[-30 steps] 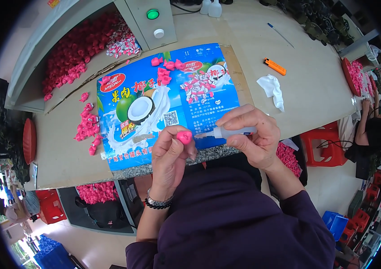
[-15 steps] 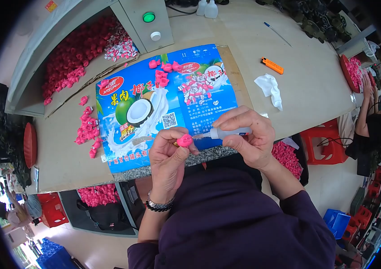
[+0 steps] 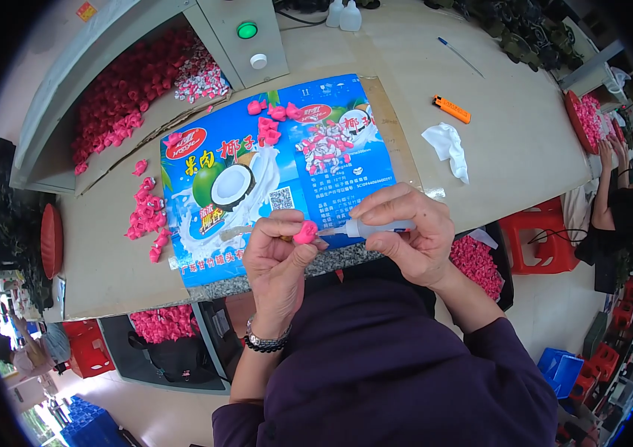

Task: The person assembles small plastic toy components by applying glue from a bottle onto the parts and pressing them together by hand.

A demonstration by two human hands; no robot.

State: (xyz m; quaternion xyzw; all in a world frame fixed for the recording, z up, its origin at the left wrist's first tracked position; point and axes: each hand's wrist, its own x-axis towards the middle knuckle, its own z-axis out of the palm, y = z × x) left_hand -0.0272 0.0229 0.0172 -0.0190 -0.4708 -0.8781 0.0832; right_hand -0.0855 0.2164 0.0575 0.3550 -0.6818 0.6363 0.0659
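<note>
Between the thumb and fingers of my left hand (image 3: 277, 257) is a small pink moulded piece (image 3: 306, 232). My right hand (image 3: 413, 235) grips a small translucent squeeze bottle (image 3: 377, 228) lying sideways, its thin nozzle pointing left at the pink piece. The nozzle tip is at or very near the piece; whether it touches I cannot tell. Beneath my hands lies a blue printed cardboard sheet (image 3: 257, 216). On it are several pink pieces (image 3: 270, 128) and a pile of small pink-and-white parts (image 3: 325, 146).
More pink pieces (image 3: 146, 216) lie left of the sheet. A grey box-like machine (image 3: 253, 45) with a green button holds a heap of pink pieces (image 3: 126, 89). To the right are an orange lighter (image 3: 452, 109), a crumpled white tissue (image 3: 447, 149) and a pen (image 3: 460, 56). Another person (image 3: 622, 201) sits far right.
Both hands have shifted slightly left, with the pink piece and the bottle still held. The bottle's nozzle stays pointed at the piece.
</note>
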